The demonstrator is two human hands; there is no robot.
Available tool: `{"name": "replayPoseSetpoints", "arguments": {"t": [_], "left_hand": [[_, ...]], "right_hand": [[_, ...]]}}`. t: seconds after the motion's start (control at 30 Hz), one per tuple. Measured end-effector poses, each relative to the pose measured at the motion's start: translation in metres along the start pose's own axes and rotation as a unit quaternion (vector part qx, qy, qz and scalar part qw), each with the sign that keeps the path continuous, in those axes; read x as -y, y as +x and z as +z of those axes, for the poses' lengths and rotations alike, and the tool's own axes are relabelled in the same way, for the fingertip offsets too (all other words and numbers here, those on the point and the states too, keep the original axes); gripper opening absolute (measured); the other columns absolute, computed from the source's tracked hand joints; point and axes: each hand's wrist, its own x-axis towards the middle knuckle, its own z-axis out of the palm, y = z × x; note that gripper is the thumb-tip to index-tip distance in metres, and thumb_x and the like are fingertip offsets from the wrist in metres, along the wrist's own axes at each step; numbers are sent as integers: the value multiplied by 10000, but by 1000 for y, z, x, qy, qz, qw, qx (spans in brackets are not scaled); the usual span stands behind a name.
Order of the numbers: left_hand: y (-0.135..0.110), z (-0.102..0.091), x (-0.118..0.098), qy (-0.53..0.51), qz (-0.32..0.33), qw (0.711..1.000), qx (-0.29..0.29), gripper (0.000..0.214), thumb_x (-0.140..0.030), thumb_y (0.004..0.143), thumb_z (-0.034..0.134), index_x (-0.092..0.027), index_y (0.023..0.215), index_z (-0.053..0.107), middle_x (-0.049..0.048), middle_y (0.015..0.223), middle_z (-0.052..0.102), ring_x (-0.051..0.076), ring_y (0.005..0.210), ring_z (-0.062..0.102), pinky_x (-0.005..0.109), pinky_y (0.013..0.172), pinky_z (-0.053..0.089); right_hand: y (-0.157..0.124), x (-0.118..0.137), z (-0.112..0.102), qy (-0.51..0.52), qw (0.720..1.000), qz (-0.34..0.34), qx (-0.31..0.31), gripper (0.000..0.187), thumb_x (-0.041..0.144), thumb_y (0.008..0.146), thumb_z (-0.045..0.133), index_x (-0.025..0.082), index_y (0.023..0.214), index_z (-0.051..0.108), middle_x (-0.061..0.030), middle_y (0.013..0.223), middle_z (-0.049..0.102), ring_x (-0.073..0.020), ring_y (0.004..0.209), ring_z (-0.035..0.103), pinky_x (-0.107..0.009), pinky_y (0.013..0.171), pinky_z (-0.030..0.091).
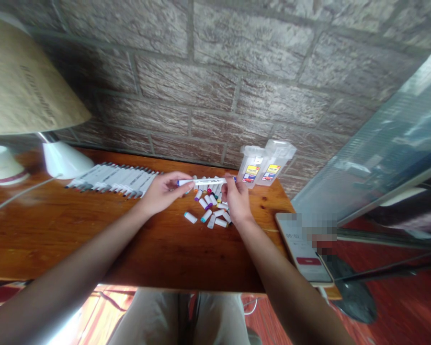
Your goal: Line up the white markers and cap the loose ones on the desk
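Both hands hold one white marker (203, 181) level above the wooden table (93, 239). My left hand (161, 191) is closed round its left end. At the marker's right end, my right hand (237, 199) pinches it with closed fingers. Under the hands lies a pile of loose marker caps (210, 211), white with coloured tips. A row of several white markers (111, 179) lies side by side to the left of my left hand.
Two clear plastic marker boxes (266, 165) stand at the back right by the brick wall. A phone (305, 249) lies at the table's right edge. A lamp with a white base (64, 160) and its cord sits at the back left.
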Motion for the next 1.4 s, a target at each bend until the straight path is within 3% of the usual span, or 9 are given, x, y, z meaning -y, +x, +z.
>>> {"name": "replayPoseSetpoints", "arguments": {"t": [0.13, 0.2, 0.33, 0.47, 0.63, 0.87, 1.4], "left_hand": [[3, -4, -5, -36, -22, 999, -22, 415, -516, 710, 773, -150, 895, 712, 6, 607, 657, 98, 494, 536, 206, 483, 415], [4, -6, -5, -53, -29, 998, -30, 392, -495, 710, 781, -154, 890, 709, -4, 585, 640, 95, 485, 529, 208, 477, 403], [6, -7, 1, -112, -46, 991, -54, 306, -440, 755, 759, -166, 871, 683, -22, 564, 596, 88, 459, 502, 215, 457, 375], [8, -8, 6, -158, -42, 985, -63, 259, -416, 775, 742, -173, 794, 651, -31, 552, 548, 85, 465, 475, 223, 462, 354], [9, -7, 4, -187, -56, 979, -62, 268, -415, 759, 754, -173, 766, 639, -29, 576, 536, 81, 477, 452, 227, 465, 341], [8, -5, 4, -198, -67, 977, -49, 308, -444, 749, 760, -164, 732, 633, -27, 579, 528, 81, 492, 456, 226, 488, 351], [7, -4, 5, -214, -82, 973, -19, 335, -445, 775, 752, -148, 931, 744, -18, 588, 529, 80, 515, 450, 216, 490, 330]], "right_hand": [[0, -4, 0, -15, 1000, -10, 18, 204, 414, 829, 587, 210, 834, 599, 79, 542, 485, -83, 443, 378, -209, 433, 306], [-1, -4, 0, -34, 999, -5, 42, 230, 429, 837, 585, 202, 805, 606, 75, 539, 499, -75, 439, 379, -201, 438, 308], [-10, 1, 1, -116, 981, 19, 156, 389, 519, 846, 586, 184, 649, 589, 47, 531, 538, -64, 432, 410, -196, 436, 313], [-22, 2, 6, -170, 956, 2, 238, 424, 561, 882, 531, 185, 712, 630, 24, 604, 616, -68, 447, 477, -192, 449, 357], [-26, 1, 9, -186, 953, -58, 233, 370, 522, 881, 564, 190, 741, 645, 22, 598, 611, -82, 503, 537, -186, 494, 401], [-28, -1, 6, -212, 929, -131, 274, 332, 517, 886, 565, 214, 831, 688, 28, 619, 632, -106, 550, 568, -208, 554, 429], [-30, 0, 4, -264, 909, -186, 264, 292, 492, 905, 555, 232, 864, 680, 38, 623, 624, -106, 556, 547, -209, 577, 393]]}}
